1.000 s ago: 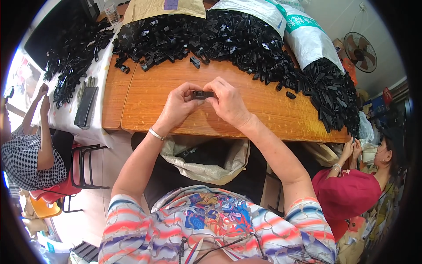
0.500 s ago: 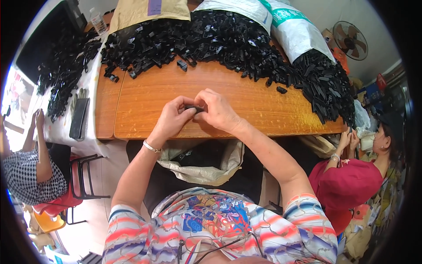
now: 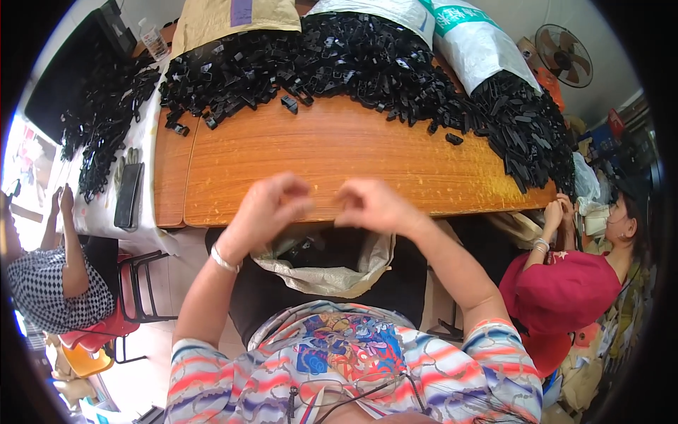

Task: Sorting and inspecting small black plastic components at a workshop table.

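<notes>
While the left hand and right hand hover apart, fingers loosely parted and empty, small black plastic pieces, glossy, some boxy, lie heaped along the table beyond them.

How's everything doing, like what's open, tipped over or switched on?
Left hand: open, blurred, no piece visible in it
Right hand: fingers curled but apart from the thumb, blurred, no piece visible
Lap sack: mouth open
Brown sack: lying down, black pieces heaped at its mouth
Green-banded white sack: tipped, black strips heaped at its mouth
Bottle: standing
Fan: blades distinct, probably off
Table: scuffed
</notes>
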Motion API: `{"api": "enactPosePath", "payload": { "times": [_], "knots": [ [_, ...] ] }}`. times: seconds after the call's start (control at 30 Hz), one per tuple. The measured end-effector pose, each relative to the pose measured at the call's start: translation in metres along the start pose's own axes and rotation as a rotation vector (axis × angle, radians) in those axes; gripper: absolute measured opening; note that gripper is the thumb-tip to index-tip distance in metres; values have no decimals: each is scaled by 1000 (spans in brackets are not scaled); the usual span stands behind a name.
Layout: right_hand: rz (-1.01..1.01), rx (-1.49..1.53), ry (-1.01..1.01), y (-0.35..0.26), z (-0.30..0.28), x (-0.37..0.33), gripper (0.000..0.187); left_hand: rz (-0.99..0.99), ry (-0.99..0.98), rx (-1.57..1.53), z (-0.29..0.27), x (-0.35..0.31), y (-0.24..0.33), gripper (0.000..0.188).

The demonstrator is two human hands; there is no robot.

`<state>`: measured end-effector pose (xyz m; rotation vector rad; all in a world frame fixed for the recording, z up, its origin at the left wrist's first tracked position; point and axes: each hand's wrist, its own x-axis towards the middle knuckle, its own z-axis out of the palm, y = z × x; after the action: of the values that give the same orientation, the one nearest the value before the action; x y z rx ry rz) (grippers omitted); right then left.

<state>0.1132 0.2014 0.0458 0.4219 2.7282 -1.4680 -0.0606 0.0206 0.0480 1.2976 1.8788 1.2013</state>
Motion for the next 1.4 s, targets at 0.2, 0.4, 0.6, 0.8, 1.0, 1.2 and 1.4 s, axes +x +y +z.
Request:
{"api": "enactPosePath", "payload": {
  "times": [0.2, 0.4, 0.6, 0.8, 1.0, 1.2, 1.4],
  "knots": [
    [82, -518, 649, 57, -75, 61, 27, 284, 375, 537, -29, 103, -37, 22],
    [226, -804, 700, 67, -88, 101, 33, 380, 323, 799, -40, 155, -55, 21],
    [213, -816, 813, 93, -98, 98, 24, 361, 265, 833, -36, 151, -50, 6],
    [-25, -299, 542, 85, -78, 59, 14, 251, 150, 757, -17, 115, -35, 9],
    [198, 98, 309, 59, -70, 38, 14, 237, 252, 618, -9, 86, -32, 15],
    [138, -517, 440, 35, -58, 35, 20, 215, 285, 601, -13, 75, -38, 24],
    [-235, -331, 521, 25, -31, 47, 21, 165, 254, 426, -5, 77, -32, 22]
  ]
}}
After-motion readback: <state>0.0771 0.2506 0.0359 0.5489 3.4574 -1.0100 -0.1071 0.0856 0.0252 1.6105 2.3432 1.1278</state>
